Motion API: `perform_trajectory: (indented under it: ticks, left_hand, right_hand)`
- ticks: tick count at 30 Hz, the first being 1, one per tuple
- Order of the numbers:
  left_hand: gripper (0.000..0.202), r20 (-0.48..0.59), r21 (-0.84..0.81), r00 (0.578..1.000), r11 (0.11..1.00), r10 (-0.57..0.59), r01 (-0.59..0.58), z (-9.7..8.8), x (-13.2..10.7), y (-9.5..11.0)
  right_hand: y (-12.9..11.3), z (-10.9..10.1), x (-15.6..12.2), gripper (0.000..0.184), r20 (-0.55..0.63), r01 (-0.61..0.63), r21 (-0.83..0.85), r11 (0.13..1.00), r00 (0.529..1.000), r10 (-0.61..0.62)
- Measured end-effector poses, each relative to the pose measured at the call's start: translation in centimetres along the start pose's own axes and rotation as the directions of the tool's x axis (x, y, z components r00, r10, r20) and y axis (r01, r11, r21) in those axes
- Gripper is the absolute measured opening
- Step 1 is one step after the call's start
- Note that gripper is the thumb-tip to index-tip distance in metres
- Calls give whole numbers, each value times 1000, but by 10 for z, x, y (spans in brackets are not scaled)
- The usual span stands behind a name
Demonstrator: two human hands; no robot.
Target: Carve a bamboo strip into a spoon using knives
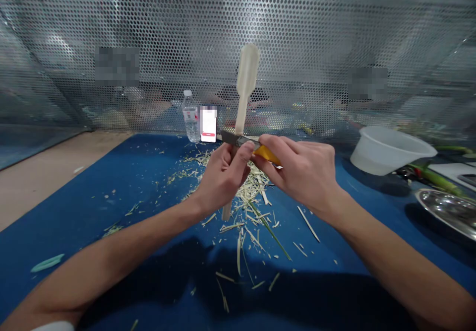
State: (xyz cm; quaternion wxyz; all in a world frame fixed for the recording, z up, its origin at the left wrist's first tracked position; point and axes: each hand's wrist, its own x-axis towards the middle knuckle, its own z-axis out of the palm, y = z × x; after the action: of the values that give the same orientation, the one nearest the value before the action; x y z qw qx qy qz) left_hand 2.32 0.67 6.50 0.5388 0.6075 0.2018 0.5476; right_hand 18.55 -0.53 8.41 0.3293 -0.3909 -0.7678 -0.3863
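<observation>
A pale, spatula-shaped piece (248,70), apparently of wood or plant stalk, stands nearly upright with its broad rounded end at the top. My left hand (226,172) is closed around its handle, whose lower end (226,212) shows beneath the fist. In my right hand (297,167) is a utility knife (268,155) with a yellow handle, gripped close to the blade. The blade (230,138) points left and crosses the handle just above my left fist. My left thumb rests against the knife near the blade's base. Pale shavings (253,184) lie below both hands.
A water bottle (191,120) and a lit phone (208,125) stand by the perforated metal screen (178,38). On the right are a white plastic tub (386,150) and a steel bowl (451,209). A turquoise strip (47,263) lies left on the blue mat (156,167).
</observation>
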Motion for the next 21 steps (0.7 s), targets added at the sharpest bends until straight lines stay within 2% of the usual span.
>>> perform_trajectory:
  ticks: [7,21]
  left_hand:
    - [32,-59,-64,995,995,-77,73,7,-1,5]
    - [32,-87,-21,988,992,-126,125,8,0,6]
  right_hand:
    - [-4,1,-3,21,-23,-32,-25,999,999,31]
    - [-4,0,-4,22,20,-47,-30,998,999,47]
